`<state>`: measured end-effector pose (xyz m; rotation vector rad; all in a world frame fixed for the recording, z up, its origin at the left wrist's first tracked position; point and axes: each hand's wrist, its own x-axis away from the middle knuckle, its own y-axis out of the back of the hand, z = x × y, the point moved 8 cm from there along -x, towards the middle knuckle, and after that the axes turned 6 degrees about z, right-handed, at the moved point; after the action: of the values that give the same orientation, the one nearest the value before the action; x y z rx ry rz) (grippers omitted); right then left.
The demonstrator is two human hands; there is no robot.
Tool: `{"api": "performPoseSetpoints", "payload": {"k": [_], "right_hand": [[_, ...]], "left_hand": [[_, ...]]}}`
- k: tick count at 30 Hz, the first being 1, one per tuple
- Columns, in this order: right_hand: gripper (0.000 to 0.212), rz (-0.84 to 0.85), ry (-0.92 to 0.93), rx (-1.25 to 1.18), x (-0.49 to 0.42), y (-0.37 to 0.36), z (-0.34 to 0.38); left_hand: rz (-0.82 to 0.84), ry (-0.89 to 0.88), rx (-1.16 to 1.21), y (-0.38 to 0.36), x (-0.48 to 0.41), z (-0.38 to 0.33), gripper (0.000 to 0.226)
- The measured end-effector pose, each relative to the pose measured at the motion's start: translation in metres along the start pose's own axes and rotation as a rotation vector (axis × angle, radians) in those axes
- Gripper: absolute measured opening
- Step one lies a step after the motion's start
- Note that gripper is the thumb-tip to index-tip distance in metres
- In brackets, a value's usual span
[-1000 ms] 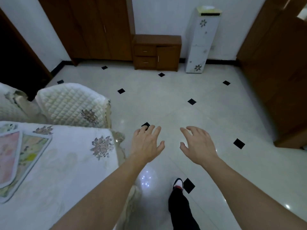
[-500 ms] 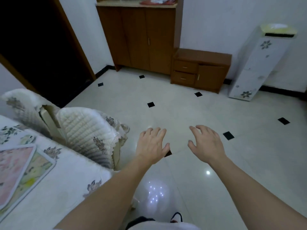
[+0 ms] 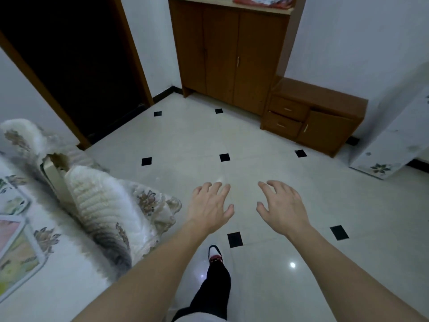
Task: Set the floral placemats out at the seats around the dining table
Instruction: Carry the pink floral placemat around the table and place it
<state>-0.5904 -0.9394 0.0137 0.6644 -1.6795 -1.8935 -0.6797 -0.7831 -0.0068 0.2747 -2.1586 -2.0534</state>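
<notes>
My left hand and my right hand are stretched out in front of me over the tiled floor, fingers spread, holding nothing. At the far left lies the dining table under a white floral cloth. On its left edge sit overlapping floral placemats, a pink one over a green-yellow one, cut off by the frame. Both hands are well to the right of the table and touch nothing.
A chair with a quilted cream cover stands at the table's corner, a second covered chair behind it. A dark doorway, a tall wooden cabinet, a low drawer unit and a white floral unit line the walls. My foot is on the floor.
The view has swung left and moved along the table; the chairs and doorway now sit closer and the cabinets shifted right. Both hands stay open and empty in front of me.
</notes>
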Motion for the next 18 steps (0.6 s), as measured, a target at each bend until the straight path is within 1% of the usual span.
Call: {"api": "performPoseSetpoints", "payload": {"k": [7, 11, 18], "right_hand": [[0.054, 0.067, 0.047, 0.085, -0.157, -0.007, -0.006], [0.054, 0.052, 0.076, 0.108, -0.250, 0.000, 0.005], [0.054, 0.095, 0.157, 0.078, -0.355, -0.014, 0.042]], "left_hand": [[0.012, 0.071, 0.043, -0.008, -0.135, 0.064, 0.059], [-0.034, 0.124, 0.050, 0.006, -0.207, 0.111, 0.063], [0.039, 0.182, 0.046, 0.005, -0.281, 0.179, 0.059]]}}
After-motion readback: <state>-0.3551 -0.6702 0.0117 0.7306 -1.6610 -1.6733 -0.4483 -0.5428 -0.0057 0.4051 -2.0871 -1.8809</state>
